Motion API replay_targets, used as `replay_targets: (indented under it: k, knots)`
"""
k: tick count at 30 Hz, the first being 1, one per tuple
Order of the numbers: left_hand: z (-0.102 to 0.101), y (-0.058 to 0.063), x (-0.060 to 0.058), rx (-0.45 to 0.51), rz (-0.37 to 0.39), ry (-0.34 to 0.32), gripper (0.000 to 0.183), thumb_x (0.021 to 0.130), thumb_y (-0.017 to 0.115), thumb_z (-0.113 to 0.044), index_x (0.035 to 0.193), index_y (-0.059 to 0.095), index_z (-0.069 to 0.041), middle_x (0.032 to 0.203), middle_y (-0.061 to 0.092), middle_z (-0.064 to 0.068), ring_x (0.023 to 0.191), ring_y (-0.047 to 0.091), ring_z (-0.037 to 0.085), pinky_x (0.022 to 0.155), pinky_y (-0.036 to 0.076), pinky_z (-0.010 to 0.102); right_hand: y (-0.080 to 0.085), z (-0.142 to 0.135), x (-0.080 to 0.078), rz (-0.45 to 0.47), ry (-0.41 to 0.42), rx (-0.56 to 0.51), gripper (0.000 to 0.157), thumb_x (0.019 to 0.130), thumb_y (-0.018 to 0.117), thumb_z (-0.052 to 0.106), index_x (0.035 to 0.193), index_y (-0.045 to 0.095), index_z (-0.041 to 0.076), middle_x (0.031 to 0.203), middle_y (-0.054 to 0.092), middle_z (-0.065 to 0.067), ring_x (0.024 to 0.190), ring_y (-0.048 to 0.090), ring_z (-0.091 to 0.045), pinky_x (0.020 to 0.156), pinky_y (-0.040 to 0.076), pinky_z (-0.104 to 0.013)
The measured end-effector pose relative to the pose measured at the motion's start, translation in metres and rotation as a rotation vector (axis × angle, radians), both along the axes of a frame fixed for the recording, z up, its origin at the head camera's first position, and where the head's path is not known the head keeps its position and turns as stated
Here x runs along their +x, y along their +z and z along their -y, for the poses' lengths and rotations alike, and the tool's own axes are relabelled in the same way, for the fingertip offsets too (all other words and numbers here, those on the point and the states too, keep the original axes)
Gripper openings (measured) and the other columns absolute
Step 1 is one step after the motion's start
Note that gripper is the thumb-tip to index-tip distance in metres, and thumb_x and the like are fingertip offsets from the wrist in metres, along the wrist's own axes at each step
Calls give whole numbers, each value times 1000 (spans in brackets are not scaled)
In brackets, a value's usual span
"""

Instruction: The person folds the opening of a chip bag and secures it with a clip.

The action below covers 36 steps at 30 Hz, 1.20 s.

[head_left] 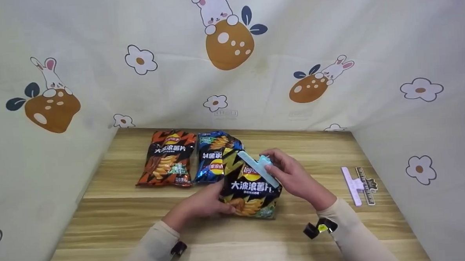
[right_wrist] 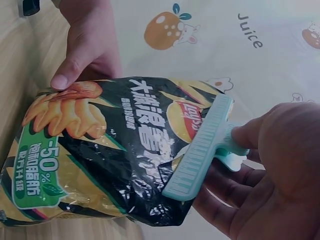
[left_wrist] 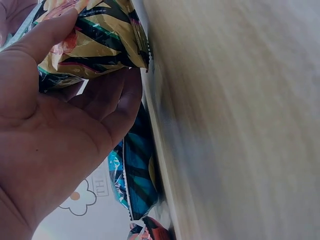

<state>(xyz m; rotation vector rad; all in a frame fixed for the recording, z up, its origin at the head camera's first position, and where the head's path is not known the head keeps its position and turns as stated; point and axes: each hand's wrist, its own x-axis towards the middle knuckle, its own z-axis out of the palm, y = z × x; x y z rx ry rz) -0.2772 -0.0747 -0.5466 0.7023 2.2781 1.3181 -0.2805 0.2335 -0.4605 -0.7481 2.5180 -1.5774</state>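
Observation:
A black and yellow chip bag [head_left: 251, 192] stands tilted up off the table between both hands. My left hand [head_left: 204, 202] grips its left side, thumb on the front and fingers behind, as the left wrist view shows with the bag [left_wrist: 100, 40] at its top. A light teal bag clip [head_left: 259, 169] lies slantwise across the bag's upper corner. My right hand [head_left: 293, 175] pinches the clip's handle between thumb and fingers; in the right wrist view the clip [right_wrist: 200, 150] spans the bag's top edge. The clip's rear bar is hidden.
An orange chip bag [head_left: 166, 159] and a blue chip bag [head_left: 210, 157] lie at the back left of the wooden table [head_left: 114, 218]. A lilac clip [head_left: 352, 186] and a dark, see-through clip [head_left: 366, 185] lie at the right. Patterned cloth [head_left: 168, 90] walls in the table's back and sides.

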Motion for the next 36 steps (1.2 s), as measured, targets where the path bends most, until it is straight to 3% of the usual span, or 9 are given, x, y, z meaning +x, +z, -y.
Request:
replay_targets:
  k: [3,6,12,16,19,26,32,36]
  knots:
    - [0,0,1,13,37,0,98,90,92,-28,171,37,-23,139,68,8,108,71,25,88,64,46,-2,0,-1,-3,-14,6,31,116,59,20,147,60,12,121,73,-9,106,74,-25,90,63,-36]
    - [0,1,2,37,91,1,90,92,91,-31,167,42,-23,131,69,9,87,70,24,65,63,40,-2,-1,-2,-22,-37,8,31,117,58,18,147,60,12,118,74,-9,105,73,-24,91,62,-35]
    - [-1,2,5,95,159,3,80,95,88,-37,162,45,-25,126,68,11,67,62,23,52,54,30,2,-3,-5,-34,-69,-31,32,116,59,16,146,62,8,110,74,-10,98,72,-24,86,62,-33]
    - [-5,3,6,149,130,-11,74,98,85,-35,159,49,-17,129,70,9,92,70,23,81,63,39,3,-5,-8,-61,-90,-44,31,115,61,16,145,64,7,102,72,-9,89,71,-22,78,61,-31]
    - [-7,4,7,194,113,-22,72,100,83,-33,159,48,-12,133,71,6,118,69,22,112,54,43,4,-6,-11,-85,-118,-50,31,114,63,15,142,66,5,99,73,-9,85,71,-21,75,61,-30]
    - [-13,7,11,325,219,-38,95,102,81,-32,176,23,-16,143,69,10,126,70,28,117,52,44,7,-10,-18,-83,-167,-91,30,112,65,13,139,69,1,101,76,-10,87,72,-23,75,61,-30]
    - [-18,8,10,289,133,-38,113,96,88,-37,178,12,-22,164,53,7,144,58,24,131,33,48,10,-15,-25,-63,-186,-83,32,113,64,15,140,68,-1,102,76,-10,89,72,-23,76,61,-28]
    - [-22,10,11,239,113,-4,134,85,97,-36,179,2,-25,177,34,12,158,41,31,135,20,53,13,-17,-29,-49,-187,-84,33,114,63,16,140,68,-3,103,77,-12,89,73,-23,75,61,-29]
